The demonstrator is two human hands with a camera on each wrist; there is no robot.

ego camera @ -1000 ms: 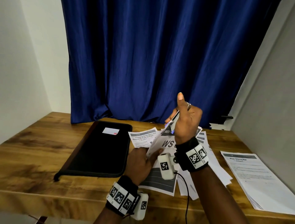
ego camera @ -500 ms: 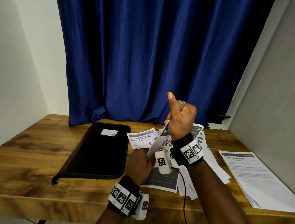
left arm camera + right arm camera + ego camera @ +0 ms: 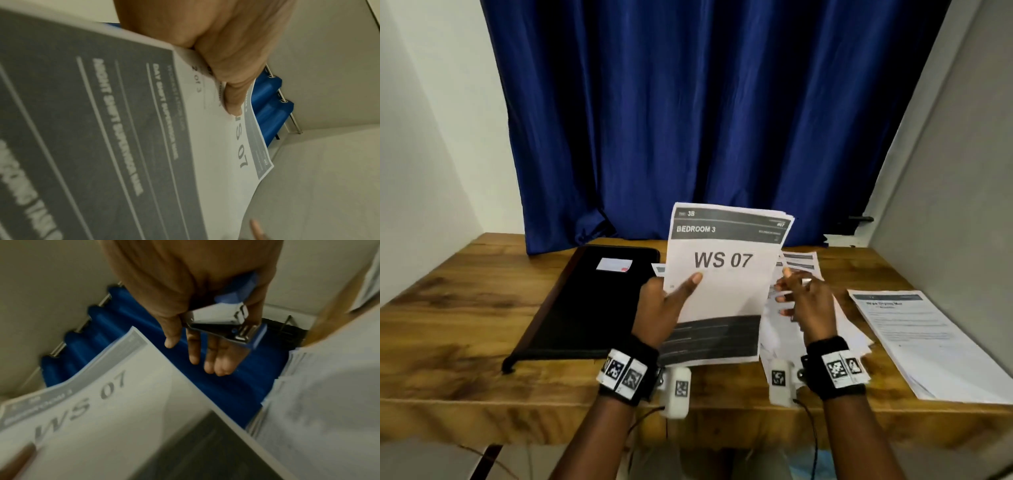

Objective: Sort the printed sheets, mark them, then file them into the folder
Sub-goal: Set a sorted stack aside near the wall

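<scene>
My left hand [image 3: 667,308] holds a thin set of printed sheets [image 3: 722,294] headed "WS 07" upright above the table, thumb [image 3: 232,100] on the front near the left edge. In the left wrist view the sheets [image 3: 123,129] fill the picture. My right hand [image 3: 804,305] hovers just right of the set, apart from it. It grips a small blue and silver stapler [image 3: 222,319] in the palm, fingers [image 3: 211,363] stretched out. The black folder [image 3: 585,301] lies shut at the left with a white label [image 3: 614,264].
Loose printed sheets [image 3: 852,329] lie fanned under my right hand. A separate neat stack [image 3: 917,342] sits at the table's right end by the grey wall. A blue curtain [image 3: 688,120] hangs behind. The wooden table's [image 3: 448,325] front edge is near my wrists.
My right hand, raised with the stapler at the sheets' top corner before, has dropped to the right of them. My left hand has lifted the set upright, its front facing me.
</scene>
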